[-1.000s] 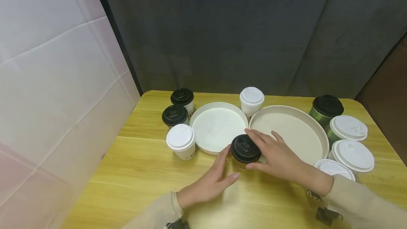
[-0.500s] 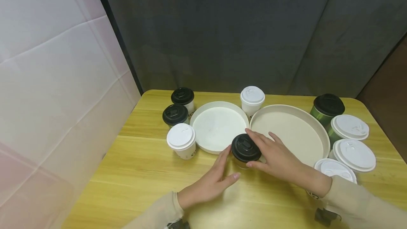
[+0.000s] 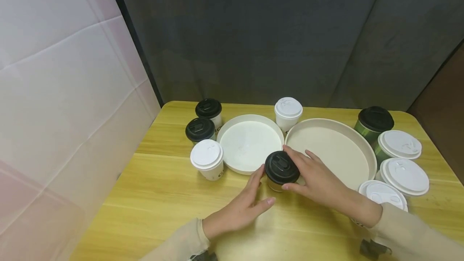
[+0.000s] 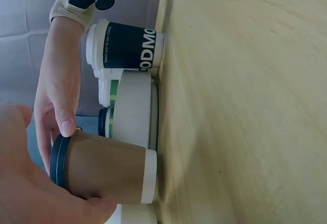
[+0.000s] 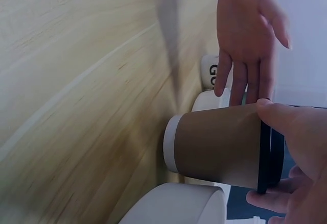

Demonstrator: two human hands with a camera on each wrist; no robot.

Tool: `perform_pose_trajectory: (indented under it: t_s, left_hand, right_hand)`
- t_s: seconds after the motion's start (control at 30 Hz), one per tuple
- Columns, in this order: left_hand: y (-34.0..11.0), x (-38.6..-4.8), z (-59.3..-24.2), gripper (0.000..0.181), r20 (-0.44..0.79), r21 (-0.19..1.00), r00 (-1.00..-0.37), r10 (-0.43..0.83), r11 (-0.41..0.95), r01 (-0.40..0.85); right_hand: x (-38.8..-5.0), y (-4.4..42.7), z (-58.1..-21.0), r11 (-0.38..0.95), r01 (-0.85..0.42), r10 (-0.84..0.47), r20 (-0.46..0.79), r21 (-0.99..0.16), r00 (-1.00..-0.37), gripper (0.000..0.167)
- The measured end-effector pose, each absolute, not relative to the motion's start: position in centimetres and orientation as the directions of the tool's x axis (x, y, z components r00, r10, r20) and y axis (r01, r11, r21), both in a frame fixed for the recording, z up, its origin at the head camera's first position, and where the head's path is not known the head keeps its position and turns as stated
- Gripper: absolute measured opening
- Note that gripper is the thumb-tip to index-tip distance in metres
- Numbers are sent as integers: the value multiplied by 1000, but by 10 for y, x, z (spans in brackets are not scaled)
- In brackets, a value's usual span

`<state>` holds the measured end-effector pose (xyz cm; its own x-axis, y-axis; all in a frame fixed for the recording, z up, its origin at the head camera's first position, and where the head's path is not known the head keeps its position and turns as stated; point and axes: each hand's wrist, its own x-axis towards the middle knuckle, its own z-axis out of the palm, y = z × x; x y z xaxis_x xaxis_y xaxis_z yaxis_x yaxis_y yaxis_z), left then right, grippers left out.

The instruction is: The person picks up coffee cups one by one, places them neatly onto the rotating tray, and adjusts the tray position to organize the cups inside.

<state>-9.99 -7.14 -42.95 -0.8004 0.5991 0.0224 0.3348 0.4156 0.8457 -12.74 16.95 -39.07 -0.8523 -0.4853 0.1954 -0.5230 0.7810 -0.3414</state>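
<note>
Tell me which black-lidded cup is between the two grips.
The brown cup, held near its lid by the right grip. The other three stand untouched: the green cup at back right, the pair left of the white tray.

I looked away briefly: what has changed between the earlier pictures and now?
Hardly anything: the head view shifts slightly; nothing was newly gripped or released. The right hand still holds the brown cup, the left hand stays beside it, and the other cups, white tray and beige tray stay put.
</note>
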Motion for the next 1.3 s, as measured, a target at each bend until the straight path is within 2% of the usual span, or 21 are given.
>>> perform_pose_trajectory:
  t_s: [0.23,0.6,0.83,1.3]
  left_hand:
    - [-72,-96,-421,83,27,862,-798,601,390,323]
    - [-77,-95,-406,83,80,862,-812,578,370,348]
    - [-81,-95,-402,85,101,858,-827,554,373,355]
    - [-89,-102,-395,94,210,840,-849,484,355,410]
  right_hand:
    - [-123,168,-383,783,-505,-460,208,-362,-863,98]
    - [-121,162,-372,737,-550,-442,337,-393,-832,97]
    - [-118,153,-370,726,-497,-378,328,-475,-866,94]
    - [-129,131,-368,688,-509,-336,394,-518,-855,95]
